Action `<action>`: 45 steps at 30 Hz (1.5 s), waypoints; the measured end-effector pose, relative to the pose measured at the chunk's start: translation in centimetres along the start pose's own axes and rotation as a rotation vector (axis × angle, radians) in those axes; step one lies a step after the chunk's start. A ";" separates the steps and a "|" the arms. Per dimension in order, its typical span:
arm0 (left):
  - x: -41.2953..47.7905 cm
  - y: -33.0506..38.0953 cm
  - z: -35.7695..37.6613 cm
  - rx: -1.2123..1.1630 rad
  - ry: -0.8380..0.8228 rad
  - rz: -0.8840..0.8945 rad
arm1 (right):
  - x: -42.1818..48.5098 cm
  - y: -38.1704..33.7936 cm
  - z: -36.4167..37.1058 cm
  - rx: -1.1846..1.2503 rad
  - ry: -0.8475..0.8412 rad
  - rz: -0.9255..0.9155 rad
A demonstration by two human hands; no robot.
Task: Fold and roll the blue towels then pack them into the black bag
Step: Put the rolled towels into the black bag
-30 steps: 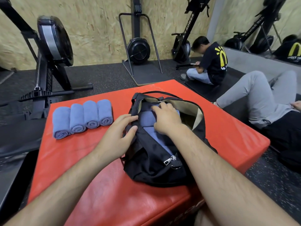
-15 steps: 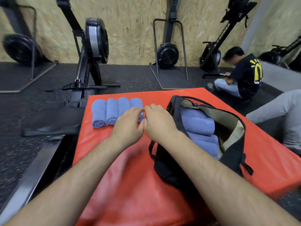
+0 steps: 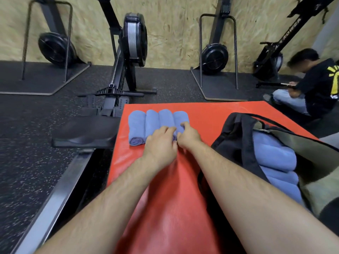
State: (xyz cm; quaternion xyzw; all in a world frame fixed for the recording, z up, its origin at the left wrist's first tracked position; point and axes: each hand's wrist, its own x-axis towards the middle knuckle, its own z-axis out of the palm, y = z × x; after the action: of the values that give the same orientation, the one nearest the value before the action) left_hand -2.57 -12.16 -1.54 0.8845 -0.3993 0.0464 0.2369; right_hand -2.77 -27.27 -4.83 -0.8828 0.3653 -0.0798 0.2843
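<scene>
Switching back from the black bag to the four rolled towels on the worktop: your right grip is curling over the rightmost roll, and your left grip is touching its other side, pinch unclear. Packed rolls are sitting in the bag.

Four rolled towels lie side by side at the far left of the surface. To their right sits the bag, with more towels stacked inside it. The left grip and right grip meet on the row's right end. Behind the surface, a rowing machine stands on the floor
</scene>
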 end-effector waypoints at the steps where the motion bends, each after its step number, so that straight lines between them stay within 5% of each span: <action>1: -0.1 0.0 0.1 -0.010 -0.003 -0.003 | -0.1 0.1 0.0 0.070 0.026 0.027; 6: -0.2 0.7 -0.4 -0.243 -0.052 -0.104 | -3.5 -0.5 -2.1 0.238 0.142 0.047; 12: -1.3 4.5 -2.6 -0.743 -0.043 -0.266 | -13.5 -0.6 -6.2 0.362 0.225 -0.238; 15: -2.8 6.2 -3.5 -0.930 -0.034 -0.255 | -17.5 0.3 -8.8 0.373 0.129 -0.329; 17: -4.1 6.8 -4.1 -0.960 -0.066 -0.190 | -19.3 1.8 -10.5 0.282 0.054 -0.344; 21: -6.2 7.6 -5.2 -0.850 -0.148 0.029 | -20.8 4.7 -14.3 -0.334 0.361 -0.593; 24: -7.0 8.5 -5.4 -0.738 -0.167 0.210 | -21.2 5.9 -16.7 -0.569 0.308 -0.724; 36: -6.9 14.5 -0.9 -0.877 -0.138 0.247 | -22.7 11.6 -23.1 -0.493 0.495 -0.400; 45: -7.2 15.2 2.7 -0.471 -0.245 0.284 | -21.5 14.3 -22.2 -0.775 0.389 -0.099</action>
State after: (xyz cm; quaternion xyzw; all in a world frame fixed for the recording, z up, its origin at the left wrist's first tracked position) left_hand -18.82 -17.12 -0.11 0.7396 -0.5444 -0.1217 0.3767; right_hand -34.60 -30.46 6.97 -0.9093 0.3721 -0.1149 -0.1465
